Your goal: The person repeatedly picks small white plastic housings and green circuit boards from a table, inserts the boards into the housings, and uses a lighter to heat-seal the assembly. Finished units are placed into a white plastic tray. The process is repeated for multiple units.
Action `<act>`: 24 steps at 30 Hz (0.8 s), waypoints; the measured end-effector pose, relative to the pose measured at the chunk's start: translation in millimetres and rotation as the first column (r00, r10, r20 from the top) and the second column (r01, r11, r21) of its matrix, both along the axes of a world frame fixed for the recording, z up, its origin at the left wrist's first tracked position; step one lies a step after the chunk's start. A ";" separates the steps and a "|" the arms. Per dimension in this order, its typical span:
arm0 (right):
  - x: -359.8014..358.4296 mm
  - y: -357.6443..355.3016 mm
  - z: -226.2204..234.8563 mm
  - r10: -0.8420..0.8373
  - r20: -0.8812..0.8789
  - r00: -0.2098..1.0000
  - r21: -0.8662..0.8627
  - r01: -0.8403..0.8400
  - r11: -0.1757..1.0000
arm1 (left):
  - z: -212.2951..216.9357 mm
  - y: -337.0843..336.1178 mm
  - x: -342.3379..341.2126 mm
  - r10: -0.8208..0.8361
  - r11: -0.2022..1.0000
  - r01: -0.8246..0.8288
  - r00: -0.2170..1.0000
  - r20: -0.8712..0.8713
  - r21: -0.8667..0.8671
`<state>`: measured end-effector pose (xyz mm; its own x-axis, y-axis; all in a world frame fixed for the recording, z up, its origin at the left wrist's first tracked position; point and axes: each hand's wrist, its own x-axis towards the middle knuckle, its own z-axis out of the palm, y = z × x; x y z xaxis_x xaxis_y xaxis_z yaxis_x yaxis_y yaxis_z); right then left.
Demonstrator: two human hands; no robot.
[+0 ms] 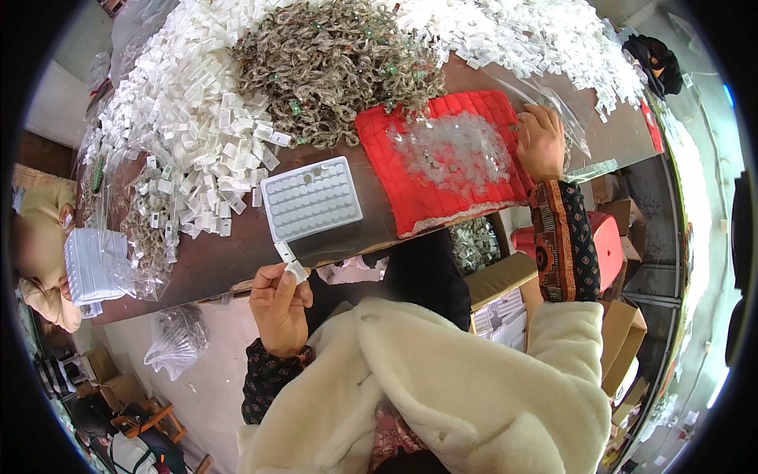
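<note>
Low in front of the table, my left hand (282,310) pinches small white plastic cards (292,265) between thumb and fingers. Just beyond it lies a white tray (272,229) with rows of round hollows. My right hand (542,142) rests at the right edge of a red quilted cloth (387,182), its fingers curled inward. Whatever those fingers hold, if anything, is too small to make out. Many small clear plastic pieces (462,154) are scattered over the cloth.
A big heap of small white cards (213,126) covers the table's far left, beside a tangled pile of brown-grey bands (332,63). More white pieces (521,35) lie at the far right. Another person (43,253) sits left, near stacked clear trays (99,265). Cardboard boxes (501,280) stand below.
</note>
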<state>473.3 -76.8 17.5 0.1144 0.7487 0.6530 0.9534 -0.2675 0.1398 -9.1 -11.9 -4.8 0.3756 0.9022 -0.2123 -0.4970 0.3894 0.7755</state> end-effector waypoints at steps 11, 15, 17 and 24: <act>3.2 14.8 -3.6 -0.392 -0.327 0.860 -0.273 0.311 0.910 | -6.4 10.2 -8.0 0.027 0.999 -0.027 1.000 0.013 -0.035; -25.5 40.8 22.1 -0.202 -0.444 0.873 -0.184 0.132 0.974 | -6.5 12.6 -4.7 0.007 1.000 -0.009 0.997 -0.075 -0.024; -39.1 61.9 34.8 0.047 -0.618 0.784 -0.039 -0.091 0.995 | -6.7 13.6 -3.4 0.005 1.000 -0.005 1.000 -0.026 -0.028; -41.3 179.6 29.2 -0.011 -0.736 0.677 0.018 0.036 0.999 | -4.8 13.4 -4.5 -0.028 1.000 0.028 1.000 0.004 0.004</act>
